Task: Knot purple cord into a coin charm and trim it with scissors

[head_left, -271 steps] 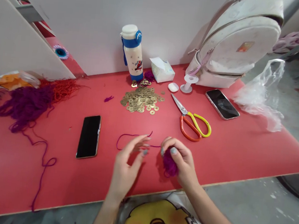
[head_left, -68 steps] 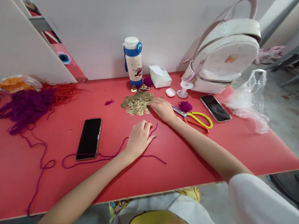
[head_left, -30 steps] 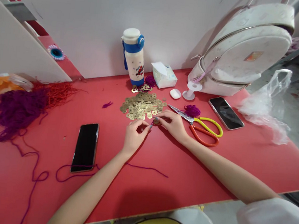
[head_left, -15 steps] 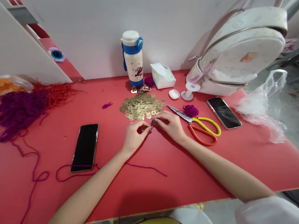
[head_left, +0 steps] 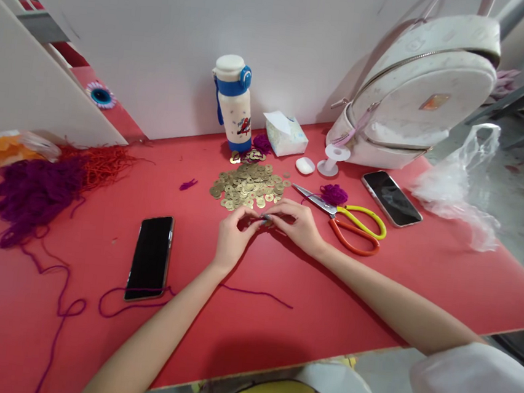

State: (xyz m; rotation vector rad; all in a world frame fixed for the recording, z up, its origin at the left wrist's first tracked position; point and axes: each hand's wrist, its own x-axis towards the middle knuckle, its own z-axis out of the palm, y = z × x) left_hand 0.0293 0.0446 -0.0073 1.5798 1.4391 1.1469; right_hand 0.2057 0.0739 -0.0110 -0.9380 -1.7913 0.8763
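Observation:
Just in front of a heap of brass-coloured coins with holes [head_left: 245, 182], my two hands meet at the fingertips. My left hand [head_left: 234, 238] is closed in a pinch on a bit of purple yarn, mostly covered by the fingers. My right hand [head_left: 299, 230] pinches a holed coin against it, of which only a sliver shows. A loose purple yarn strand [head_left: 257, 292] lies on the table by my left forearm. Right of my right hand are scissors [head_left: 359, 221] with yellow and orange handles, and a small purple yarn bundle [head_left: 334, 194].
Purple yarn [head_left: 42, 197] and red strands [head_left: 100, 165] are piled at left. One phone [head_left: 149, 258] lies left, another phone [head_left: 391, 198] right. Behind stand a bottle [head_left: 234, 104], tissue pack [head_left: 288, 138], white spool [head_left: 333, 160] and backpack [head_left: 420, 94]. A plastic bag [head_left: 459, 191] hangs over the right edge.
My fingertips have come closer together, and the coin that showed at my right fingertips is now mostly covered. The things on the table stay as they were.

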